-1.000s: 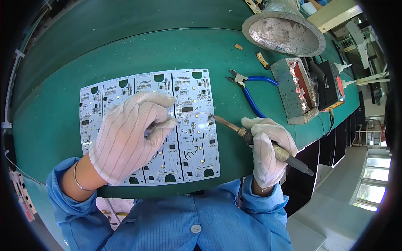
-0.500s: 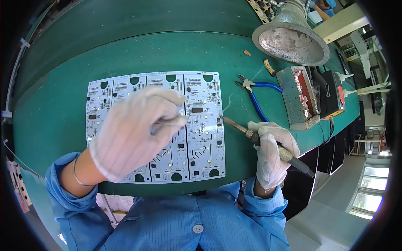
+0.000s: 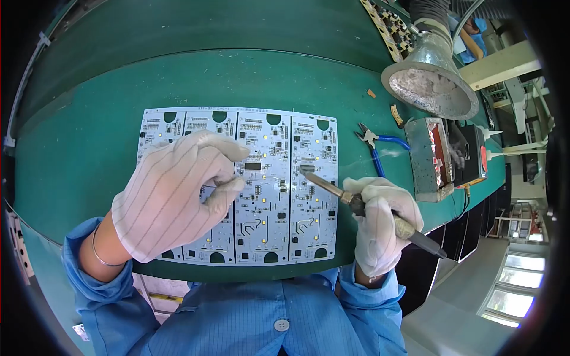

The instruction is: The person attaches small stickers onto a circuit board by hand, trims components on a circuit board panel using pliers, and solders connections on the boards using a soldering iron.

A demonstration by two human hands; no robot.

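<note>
A white circuit board panel [image 3: 262, 207] lies on the green bench in front of me. My left hand [image 3: 181, 193], in a striped white glove, is over the panel's left part, thumb and fingers pinched on a thin wire that reaches right across the board. A soldering iron [image 3: 326, 185] is held in my gloved right hand [image 3: 386, 222], beside the panel's right edge. The iron's tip is over the rightmost board section, near a dark chip. Whether the tip touches the board is unclear.
Blue-handled cutters [image 3: 380, 142] lie right of the panel. Beyond them are a metal box [image 3: 424, 160] and a black soldering station [image 3: 472, 157]. A metal fume hood [image 3: 430, 83] stands at the upper right. Part of another person [image 3: 472, 44] shows behind it.
The view has shifted, and the panel and tools appear farther right. The iron's tip has moved from the panel's right edge to over the rightmost section. My left hand stays pinched over the panel.
</note>
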